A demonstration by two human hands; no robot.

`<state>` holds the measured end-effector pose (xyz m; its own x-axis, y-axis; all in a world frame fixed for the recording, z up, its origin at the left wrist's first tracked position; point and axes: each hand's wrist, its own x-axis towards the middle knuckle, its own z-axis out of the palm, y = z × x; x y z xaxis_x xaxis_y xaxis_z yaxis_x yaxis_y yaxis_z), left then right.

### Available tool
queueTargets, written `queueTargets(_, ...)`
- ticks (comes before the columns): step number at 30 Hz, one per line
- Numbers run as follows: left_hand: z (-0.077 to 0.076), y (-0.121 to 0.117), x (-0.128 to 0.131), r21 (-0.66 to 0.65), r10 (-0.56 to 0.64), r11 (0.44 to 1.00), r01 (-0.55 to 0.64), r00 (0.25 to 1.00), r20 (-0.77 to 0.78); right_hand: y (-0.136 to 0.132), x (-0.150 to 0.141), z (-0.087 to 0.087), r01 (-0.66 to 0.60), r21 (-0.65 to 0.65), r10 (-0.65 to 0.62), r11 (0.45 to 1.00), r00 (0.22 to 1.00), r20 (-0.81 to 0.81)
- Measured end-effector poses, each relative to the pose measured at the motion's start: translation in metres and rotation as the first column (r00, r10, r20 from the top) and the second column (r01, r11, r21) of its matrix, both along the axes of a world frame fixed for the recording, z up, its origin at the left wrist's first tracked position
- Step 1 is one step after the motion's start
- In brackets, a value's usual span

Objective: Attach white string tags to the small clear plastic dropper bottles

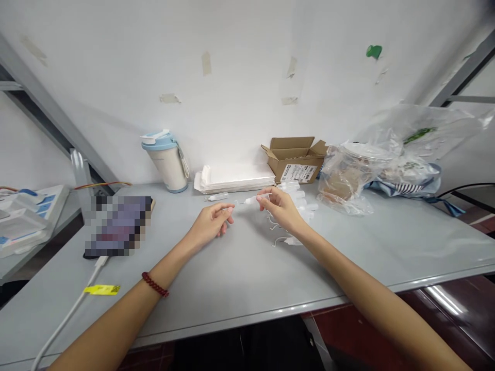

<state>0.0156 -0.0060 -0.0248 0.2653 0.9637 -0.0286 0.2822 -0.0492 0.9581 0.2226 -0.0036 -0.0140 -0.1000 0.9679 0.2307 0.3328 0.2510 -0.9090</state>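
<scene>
Sideways, a slim white bottle jutted from the pinching right hand, its long axis and thin tip pointing toward the nearby left hand, whose grip was unclear.

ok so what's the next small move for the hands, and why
Probably ease the left hand slightly closer to the thin tip of the white tube: the right hand holds the tube with that tip aimed at the left hand, and a small gap lies between.
</scene>
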Motion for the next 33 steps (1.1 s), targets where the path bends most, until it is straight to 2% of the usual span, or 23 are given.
queueTargets(8,0.003,-0.001,-0.002,-0.044,0.061,0.998,-0.055,0.986,0.157,-0.006,-0.003,0.004,-0.098,-0.051,0.093,0.994,0.991,-0.091)
queueTargets(12,0.004,-0.004,-0.001,-0.056,0.046,0.998,-0.037,0.984,0.170,-0.007,-0.003,0.004,-0.131,-0.044,0.125,0.990,0.984,-0.124)
queueTargets(22,0.010,-0.011,0.001,-0.041,-0.007,0.999,0.017,0.974,0.228,-0.010,-0.004,0.004,-0.106,-0.053,0.097,0.993,0.984,-0.150)
queueTargets(33,0.009,-0.010,-0.001,-0.060,0.002,0.998,0.015,0.962,0.271,-0.009,-0.003,0.006,-0.125,-0.055,0.112,0.991,0.974,-0.199)
